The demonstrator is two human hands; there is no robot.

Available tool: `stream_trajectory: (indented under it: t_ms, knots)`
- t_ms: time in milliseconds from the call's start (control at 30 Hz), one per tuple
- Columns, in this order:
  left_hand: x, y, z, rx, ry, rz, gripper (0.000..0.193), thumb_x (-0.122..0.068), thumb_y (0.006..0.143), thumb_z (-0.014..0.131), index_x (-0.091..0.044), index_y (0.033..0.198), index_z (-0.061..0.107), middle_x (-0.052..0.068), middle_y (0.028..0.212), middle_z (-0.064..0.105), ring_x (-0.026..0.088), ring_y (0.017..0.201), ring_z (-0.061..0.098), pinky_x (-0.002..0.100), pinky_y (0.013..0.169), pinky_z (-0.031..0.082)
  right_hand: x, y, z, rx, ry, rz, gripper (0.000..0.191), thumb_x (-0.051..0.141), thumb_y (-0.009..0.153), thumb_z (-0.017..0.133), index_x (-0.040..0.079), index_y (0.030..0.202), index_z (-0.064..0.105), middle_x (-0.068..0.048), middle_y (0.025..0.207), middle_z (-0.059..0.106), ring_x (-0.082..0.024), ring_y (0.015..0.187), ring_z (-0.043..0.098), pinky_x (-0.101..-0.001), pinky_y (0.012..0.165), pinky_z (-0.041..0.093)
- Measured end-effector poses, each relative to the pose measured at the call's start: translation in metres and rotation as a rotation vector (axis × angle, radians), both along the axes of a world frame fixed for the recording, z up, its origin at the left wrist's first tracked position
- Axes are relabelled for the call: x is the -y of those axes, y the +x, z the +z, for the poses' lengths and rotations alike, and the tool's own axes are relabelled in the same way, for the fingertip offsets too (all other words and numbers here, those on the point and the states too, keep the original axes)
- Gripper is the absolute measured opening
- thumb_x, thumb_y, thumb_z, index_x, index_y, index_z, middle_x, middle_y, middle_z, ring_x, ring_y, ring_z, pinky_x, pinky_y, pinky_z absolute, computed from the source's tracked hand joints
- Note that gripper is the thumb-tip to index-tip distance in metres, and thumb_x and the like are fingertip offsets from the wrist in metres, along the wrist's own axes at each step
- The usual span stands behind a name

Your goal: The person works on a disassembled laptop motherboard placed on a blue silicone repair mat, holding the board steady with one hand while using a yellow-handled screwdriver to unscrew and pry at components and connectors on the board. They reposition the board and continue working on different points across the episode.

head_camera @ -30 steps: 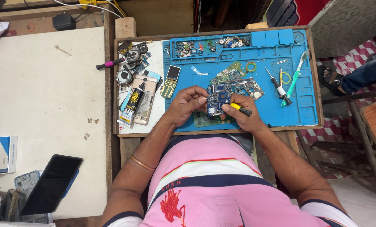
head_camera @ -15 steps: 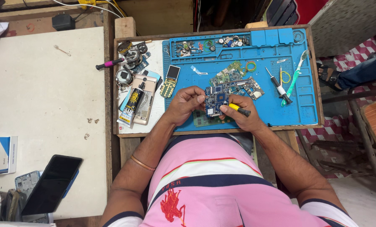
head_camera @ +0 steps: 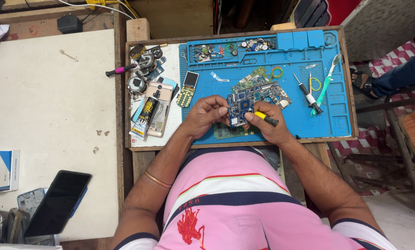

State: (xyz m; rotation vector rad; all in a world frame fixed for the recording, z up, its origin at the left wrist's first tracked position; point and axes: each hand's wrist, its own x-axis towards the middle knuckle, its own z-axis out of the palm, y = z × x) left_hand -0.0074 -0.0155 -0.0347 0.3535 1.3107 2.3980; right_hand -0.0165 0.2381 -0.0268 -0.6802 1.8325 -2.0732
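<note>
My left hand (head_camera: 204,115) pinches the left edge of a small blue circuit board (head_camera: 240,107) held just above the blue work mat (head_camera: 337,115). My right hand (head_camera: 266,124) grips a screwdriver with a yellow and black handle (head_camera: 266,118), its tip against the board's lower right. A green circuit board (head_camera: 227,133) lies on the mat under my hands. More blue and green boards (head_camera: 263,88) are piled just beyond the held one.
A black-handled screwdriver (head_camera: 308,96) and a toothbrush (head_camera: 327,84) lie on the mat's right. Left of the mat are a keypad phone (head_camera: 187,89), a glue tube (head_camera: 145,115), tape rolls (head_camera: 145,60). A dark phone (head_camera: 57,203) and a box (head_camera: 1,170) rest on the left table.
</note>
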Motion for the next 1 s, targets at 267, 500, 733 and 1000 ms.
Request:
stream_trajectory:
  t_ms: [267,500,733,1000]
  knots:
    - [0.0038,0.0003,-0.0048,-0.035,0.051,-0.072,0.019,-0.019,0.102,0.072,-0.002,0.107,0.066,0.009,0.101,0.073,0.016,0.091,0.073,0.034,0.086,0.063,-0.0016,0.0013,-0.0018,0.01,0.034,0.025,0.02,0.02,0.101,0.067,0.003,0.091,0.067,-0.006,0.081,0.071,-0.01,0.073,0.069,-0.0243,0.064,0.058]
    - [0.0003,-0.0018,-0.0012,0.028,0.073,0.054,0.026,-0.024,0.098,0.072,-0.005,0.114,0.067,0.006,0.1,0.073,0.014,0.09,0.072,0.032,0.082,0.063,-0.0016,0.0017,-0.0002,0.039,0.043,0.054,0.023,0.02,0.101,0.068,0.002,0.088,0.066,-0.006,0.08,0.07,-0.01,0.071,0.068,-0.0239,0.062,0.056]
    - [0.0006,-0.003,-0.0046,0.019,0.053,0.102,0.02,-0.023,0.102,0.071,-0.004,0.107,0.069,0.007,0.096,0.073,0.015,0.087,0.071,0.033,0.08,0.062,-0.002,0.0019,0.0011,0.045,0.082,0.077,0.023,0.02,0.101,0.068,0.002,0.087,0.066,-0.006,0.078,0.07,-0.009,0.07,0.067,-0.0238,0.061,0.055]
    - [0.0018,-0.003,-0.0041,0.005,0.122,0.123,0.02,-0.024,0.103,0.07,-0.004,0.108,0.067,0.008,0.096,0.073,0.016,0.085,0.072,0.034,0.08,0.062,0.0022,-0.0005,0.001,0.052,-0.019,-0.008,0.019,0.019,0.103,0.066,0.001,0.096,0.066,-0.007,0.088,0.071,-0.011,0.077,0.07,-0.025,0.069,0.059]
